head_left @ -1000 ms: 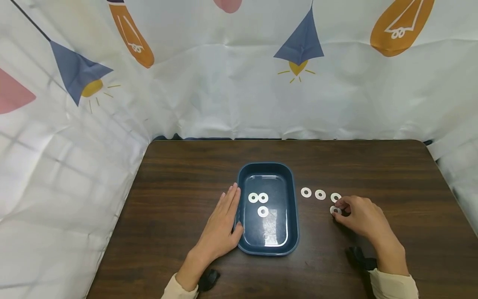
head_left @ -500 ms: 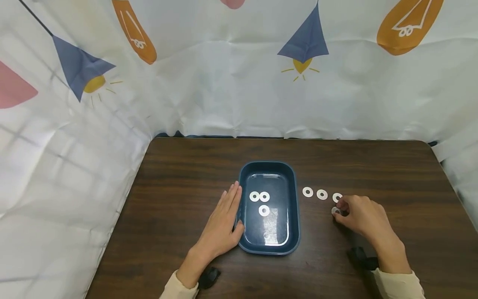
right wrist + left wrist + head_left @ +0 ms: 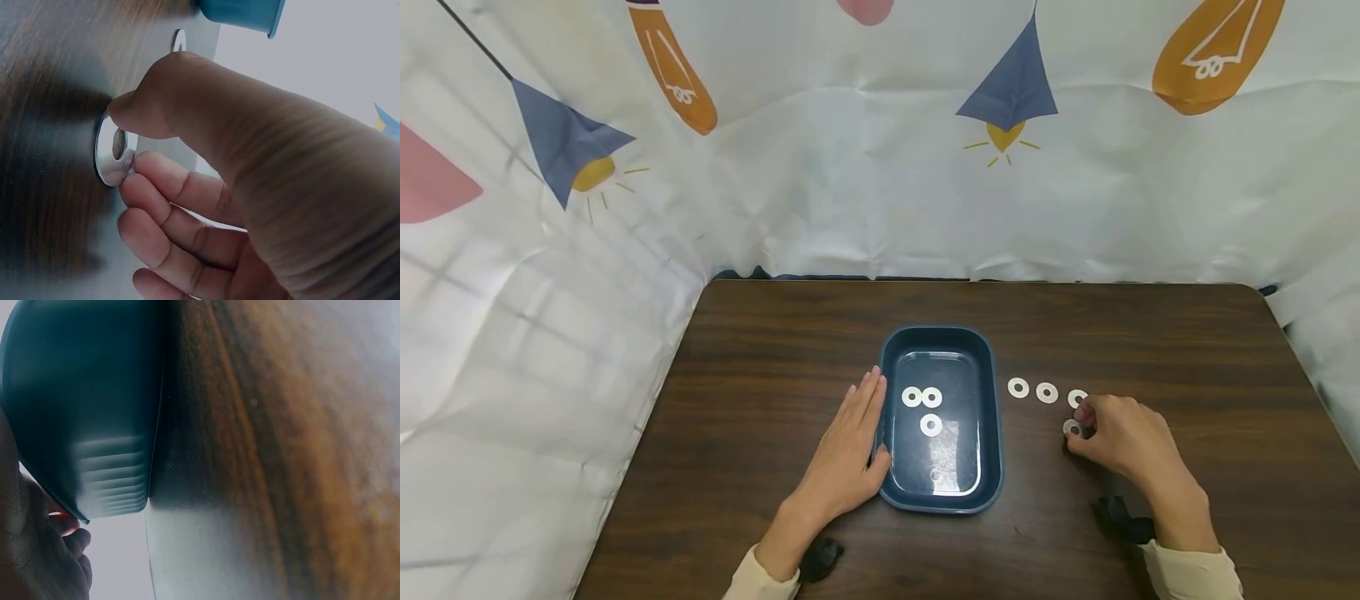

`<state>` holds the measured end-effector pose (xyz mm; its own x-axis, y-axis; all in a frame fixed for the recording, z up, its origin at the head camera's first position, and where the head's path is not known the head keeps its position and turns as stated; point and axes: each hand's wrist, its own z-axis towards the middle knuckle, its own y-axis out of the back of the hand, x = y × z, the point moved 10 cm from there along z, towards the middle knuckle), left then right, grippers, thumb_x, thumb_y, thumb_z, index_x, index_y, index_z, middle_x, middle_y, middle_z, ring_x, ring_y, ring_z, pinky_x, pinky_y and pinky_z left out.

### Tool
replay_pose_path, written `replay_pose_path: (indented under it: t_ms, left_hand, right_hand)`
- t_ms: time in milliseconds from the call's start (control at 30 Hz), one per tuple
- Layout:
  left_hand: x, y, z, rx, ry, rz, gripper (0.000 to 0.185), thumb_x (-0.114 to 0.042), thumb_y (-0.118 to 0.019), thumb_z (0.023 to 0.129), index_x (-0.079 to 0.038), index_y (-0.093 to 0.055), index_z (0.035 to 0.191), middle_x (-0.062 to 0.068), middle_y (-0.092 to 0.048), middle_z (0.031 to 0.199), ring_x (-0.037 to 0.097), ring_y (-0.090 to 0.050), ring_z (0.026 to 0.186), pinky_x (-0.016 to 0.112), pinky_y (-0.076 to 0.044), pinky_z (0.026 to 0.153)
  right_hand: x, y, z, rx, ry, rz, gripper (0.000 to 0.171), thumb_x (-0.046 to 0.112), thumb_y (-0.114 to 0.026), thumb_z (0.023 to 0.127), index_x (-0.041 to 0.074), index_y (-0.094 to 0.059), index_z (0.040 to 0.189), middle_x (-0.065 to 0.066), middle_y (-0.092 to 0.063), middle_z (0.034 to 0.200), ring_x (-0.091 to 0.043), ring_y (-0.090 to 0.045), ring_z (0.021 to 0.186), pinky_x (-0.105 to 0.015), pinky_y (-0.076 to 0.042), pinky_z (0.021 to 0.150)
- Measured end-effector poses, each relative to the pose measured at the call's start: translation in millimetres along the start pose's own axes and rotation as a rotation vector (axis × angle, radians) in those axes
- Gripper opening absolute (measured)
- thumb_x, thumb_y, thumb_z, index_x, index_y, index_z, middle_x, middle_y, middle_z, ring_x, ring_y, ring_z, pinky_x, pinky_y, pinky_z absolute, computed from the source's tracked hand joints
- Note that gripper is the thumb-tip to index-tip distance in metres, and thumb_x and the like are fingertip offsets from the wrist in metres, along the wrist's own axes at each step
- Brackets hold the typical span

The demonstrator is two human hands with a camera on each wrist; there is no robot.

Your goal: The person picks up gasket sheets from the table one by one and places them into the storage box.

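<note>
My right hand [image 3: 1127,437] pinches a flat metal washer [image 3: 107,150] by its edges between thumb and index finger, low against the table. Its other fingers lie curled below in the right wrist view. Just beyond that hand, more washers lie in a row, among them a middle one [image 3: 1047,392] and one nearest the tray [image 3: 1018,387]. My left hand [image 3: 842,462] rests along the left side of the blue tray [image 3: 989,467], fingers straight, thumb at the rim. Inside the tray are three washers: two side by side and one [image 3: 931,425] nearer to me.
The dark wooden table [image 3: 760,358] carries everything. Behind it and along the left hangs a white patterned curtain [image 3: 865,183]. A black wrist device [image 3: 822,560] sits at the left wrist and another [image 3: 1126,518] at the right.
The washer at my right fingertips has shifted slightly towards me and left, along with the thumb. My left hand, the tray and the other washers stay put; the head view shifts slightly.
</note>
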<state>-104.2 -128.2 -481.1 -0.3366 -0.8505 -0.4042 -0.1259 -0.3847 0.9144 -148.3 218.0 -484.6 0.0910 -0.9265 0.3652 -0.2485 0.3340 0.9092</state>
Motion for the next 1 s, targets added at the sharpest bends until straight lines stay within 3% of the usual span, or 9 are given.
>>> replay_pose_path:
  t_ms: [500, 833, 1000]
  left_hand:
    - [1.2, -0.7, -0.7, -0.011, -0.002, 0.0, 0.097, -0.025, -0.063, 0.095, -0.019, -0.004, 0.172, -0.006, 0.004, 0.181, 0.012, -0.002, 0.168, 0.048, -0.02, 0.136]
    - [1.2, -0.5, -0.3, -0.014, -0.009, -0.009, 0.097, -0.024, -0.063, 0.095, -0.019, -0.005, 0.172, -0.007, 0.005, 0.181, 0.013, -0.003, 0.168, 0.049, -0.021, 0.136]
    - [1.6, -1.3, 0.2, -0.013, -0.008, -0.01, 0.097, -0.024, -0.063, 0.095, -0.019, -0.004, 0.172, -0.007, 0.005, 0.181, 0.011, -0.001, 0.168, 0.048, -0.021, 0.136]
  right_hand:
    - [5, 3, -2, -0.029, 0.057, -0.032, 0.018, 0.028, -0.08, 0.081, 0.014, -0.075, 0.091, 0.002, -0.078, 0.089, -0.017, -0.07, 0.075, -0.046, -0.054, 0.061]
    - [9, 1, -2, -0.043, 0.084, -0.039, 0.017, 0.027, -0.081, 0.08, 0.016, -0.076, 0.092, 0.004, -0.077, 0.087, -0.019, -0.071, 0.079, -0.05, -0.057, 0.067]
    - [14, 3, -1, -0.063, 0.119, -0.033, 0.016, 0.023, -0.08, 0.08, 0.015, -0.076, 0.093, 0.005, -0.075, 0.085, -0.014, -0.067, 0.075, -0.046, -0.056, 0.067]
